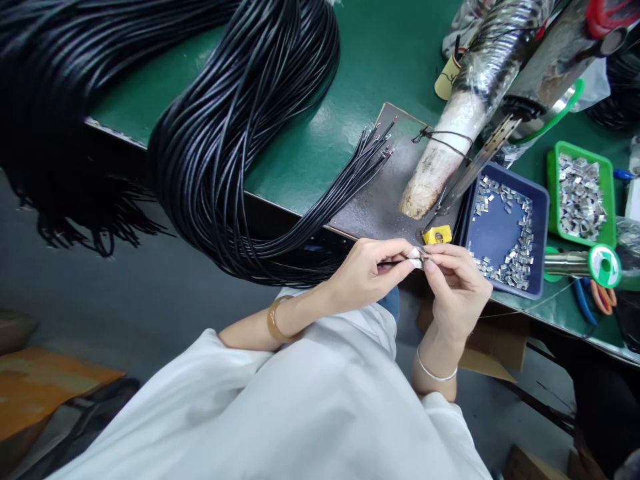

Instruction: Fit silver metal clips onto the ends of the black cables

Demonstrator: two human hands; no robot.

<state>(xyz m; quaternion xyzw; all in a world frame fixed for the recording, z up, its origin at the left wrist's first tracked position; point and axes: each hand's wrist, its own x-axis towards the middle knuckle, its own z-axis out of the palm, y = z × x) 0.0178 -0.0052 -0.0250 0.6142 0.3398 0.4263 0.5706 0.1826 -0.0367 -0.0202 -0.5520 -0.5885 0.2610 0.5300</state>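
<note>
My left hand (pixel 373 270) pinches the end of a black cable (pixel 387 263) between thumb and finger, with white wraps on the fingertips. Right against it, my right hand (pixel 457 277) is closed in a pinch on a small metal piece (pixel 423 256), which meets the cable end; the fingers cover most of it. Just beyond the hands lies a yellow block (pixel 437 235) under a soldering iron's tip (pixel 440 203). A blue tray (pixel 505 227) of small metal connector shells stands beside my right hand.
A thick bundle of black cables (pixel 240 133) drapes over the green table (pixel 385 53), its stripped ends on a dark board (pixel 360 217). A wrapped duct (pixel 440 147) hangs low over the board. At right are a green tray (pixel 555 193) of metal parts, a solder spool (pixel 605 265) and pliers (pixel 595 300).
</note>
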